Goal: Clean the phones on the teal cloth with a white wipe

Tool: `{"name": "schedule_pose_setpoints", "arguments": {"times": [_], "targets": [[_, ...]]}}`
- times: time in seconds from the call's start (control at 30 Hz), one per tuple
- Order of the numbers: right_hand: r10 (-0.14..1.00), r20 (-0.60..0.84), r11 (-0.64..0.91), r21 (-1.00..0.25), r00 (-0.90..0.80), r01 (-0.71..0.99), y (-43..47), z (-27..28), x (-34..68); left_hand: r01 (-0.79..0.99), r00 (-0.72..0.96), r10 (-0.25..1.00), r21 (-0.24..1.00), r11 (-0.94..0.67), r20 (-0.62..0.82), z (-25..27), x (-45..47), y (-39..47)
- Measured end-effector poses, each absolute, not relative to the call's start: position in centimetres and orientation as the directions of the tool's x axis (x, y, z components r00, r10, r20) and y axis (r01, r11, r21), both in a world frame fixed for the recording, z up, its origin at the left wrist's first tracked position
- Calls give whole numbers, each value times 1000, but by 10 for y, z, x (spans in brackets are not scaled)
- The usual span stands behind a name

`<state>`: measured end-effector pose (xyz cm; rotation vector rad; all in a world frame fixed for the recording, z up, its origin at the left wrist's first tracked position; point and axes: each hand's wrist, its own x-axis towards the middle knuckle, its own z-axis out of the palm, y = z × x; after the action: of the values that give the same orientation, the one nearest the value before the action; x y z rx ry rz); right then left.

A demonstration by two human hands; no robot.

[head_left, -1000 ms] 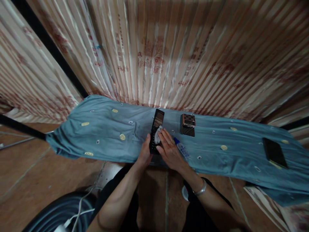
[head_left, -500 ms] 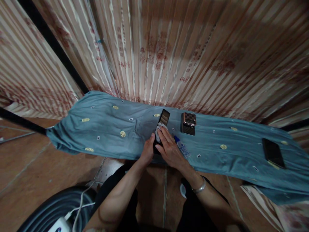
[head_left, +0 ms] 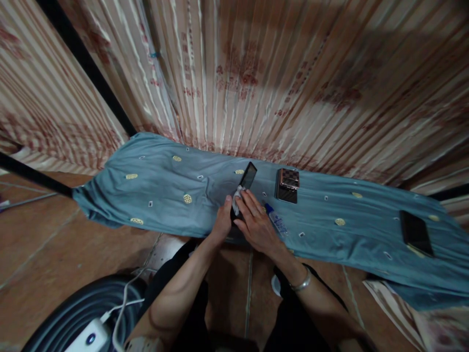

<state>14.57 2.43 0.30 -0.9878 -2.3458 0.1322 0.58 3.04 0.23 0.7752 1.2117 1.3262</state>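
A black flip phone (head_left: 249, 174) stands out beyond my hands over the blue-green cloth, its upper panel tilted and its lower part mostly hidden. My left hand (head_left: 223, 220) grips the lower part from the left, thumb along the edge. With fingers bent over it, my right hand (head_left: 258, 226) presses a crumpled whitish wiping cloth (head_left: 236, 198) against the phone. Just right of that hand lies a clear bottle with a blue cap (head_left: 276, 220).
A checkered small device (head_left: 289, 178) rests on a dark phone (head_left: 287, 195) to the right. Another black phone (head_left: 416, 233) lies at the far right of the cloth-covered bench (head_left: 164, 195). A pleated curtain (head_left: 234, 98) rises behind. A coiled black hose (head_left: 69, 313) and white power bank (head_left: 90, 337) sit lower left.
The phone's upper panel now appears narrower and more tilted. My right hand and the wiping cloth have shifted slightly left; both hands keep their hold.
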Motion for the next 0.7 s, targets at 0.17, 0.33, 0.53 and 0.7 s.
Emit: {"name": "schedule_pose_setpoints", "arguments": {"times": [0.17,0.33,0.53,0.7], "targets": [[698,517,684,-274,-496,676,34,4,154,-222,-115,988,972,79,-106,2,11,27],[684,538,688,-252,-492,681,36,5,156,-76,-91,995,996,42,-49,1,12,27],[675,506,706,-232,-537,669,28,9,150,-61,-124,991,998,33,-41,-5,9,31],[683,465,711,-248,-563,658,19,10,143,-158,-128,986,983,88,-109,-5,4,32]]}}
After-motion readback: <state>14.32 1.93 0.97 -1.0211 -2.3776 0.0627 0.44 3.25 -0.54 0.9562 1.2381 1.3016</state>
